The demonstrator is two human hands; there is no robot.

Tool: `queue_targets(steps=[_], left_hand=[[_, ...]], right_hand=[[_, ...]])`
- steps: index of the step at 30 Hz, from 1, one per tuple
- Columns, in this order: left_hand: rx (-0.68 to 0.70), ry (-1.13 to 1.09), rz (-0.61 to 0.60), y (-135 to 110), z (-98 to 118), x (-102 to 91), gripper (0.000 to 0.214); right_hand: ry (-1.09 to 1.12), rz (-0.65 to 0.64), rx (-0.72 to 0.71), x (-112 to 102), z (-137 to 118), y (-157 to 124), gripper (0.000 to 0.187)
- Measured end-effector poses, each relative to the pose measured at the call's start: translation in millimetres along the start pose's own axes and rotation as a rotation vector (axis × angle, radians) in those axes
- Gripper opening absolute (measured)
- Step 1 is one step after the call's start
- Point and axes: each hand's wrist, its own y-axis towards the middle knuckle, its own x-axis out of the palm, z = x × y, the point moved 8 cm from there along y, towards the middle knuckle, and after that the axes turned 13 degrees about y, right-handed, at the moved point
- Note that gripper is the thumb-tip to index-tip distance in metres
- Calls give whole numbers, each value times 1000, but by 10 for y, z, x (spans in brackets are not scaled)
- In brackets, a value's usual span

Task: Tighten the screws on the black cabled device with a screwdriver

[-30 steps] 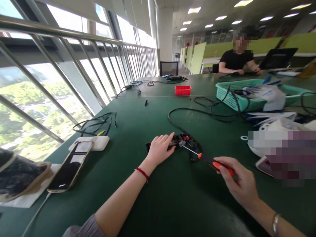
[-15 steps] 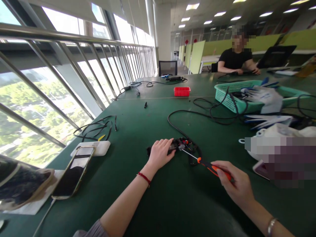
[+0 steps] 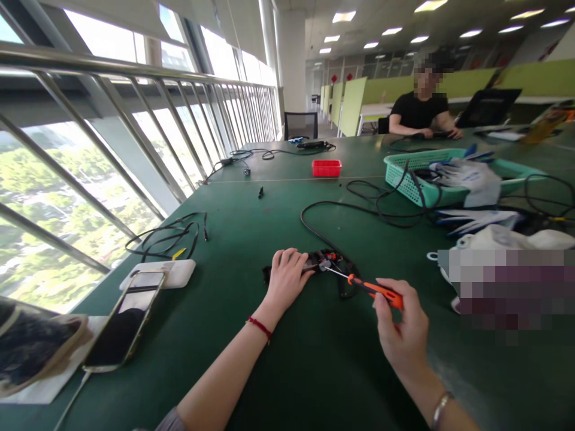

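Note:
A black corded device [image 3: 327, 258] lies on the green table, its housing open at the right end with small red and grey inner parts showing. My left hand [image 3: 287, 276] is closed over its left part, pressing it to the table. In my right hand [image 3: 404, 326] is a screwdriver [image 3: 380, 290] with an orange and black handle, held between thumb and fingers. Its thin shaft slants up and left, and the tip meets the exposed parts; exactly what it touches is too small to tell. A black cable [image 3: 309, 230] runs from the device towards the right.
A red tray [image 3: 326, 169] and a green basket [image 3: 408, 187] holding gloves stand farther back. Left are a phone [image 3: 123, 326], a white block [image 3: 182, 273] and a coiled cable [image 3: 168, 230]. Gloves [image 3: 480, 220] and a white bag [image 3: 516, 239] lie right. Across the table sits a person [image 3: 420, 114].
My right hand has shifted left and turned more upright with the screwdriver, whose tip stays at the inner parts. My left hand keeps its place on the device. The view has swung slightly right.

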Motion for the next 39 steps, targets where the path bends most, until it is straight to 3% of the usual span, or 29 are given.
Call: queue_targets(steps=[5,15,18,28,39], left_hand=[[-63,-37,-40,5,-65,27,29],[-115,-159,-76,-60,-72,21,36],[-165,-162,-83,-89,-67,10,37],[-199,-232,-83,-19,-106,85,33],[-143,-232,-96,32,-94,114,31]], right_hand=[[28,-79,144,32,178,-120,26],[-80,-212,-104,85,-130,25,29],[-89,-209,-116,73,-131,14,30],[-26,-118,147,14,92,-36,25],[89,-26,150,-14,160,-169,30]])
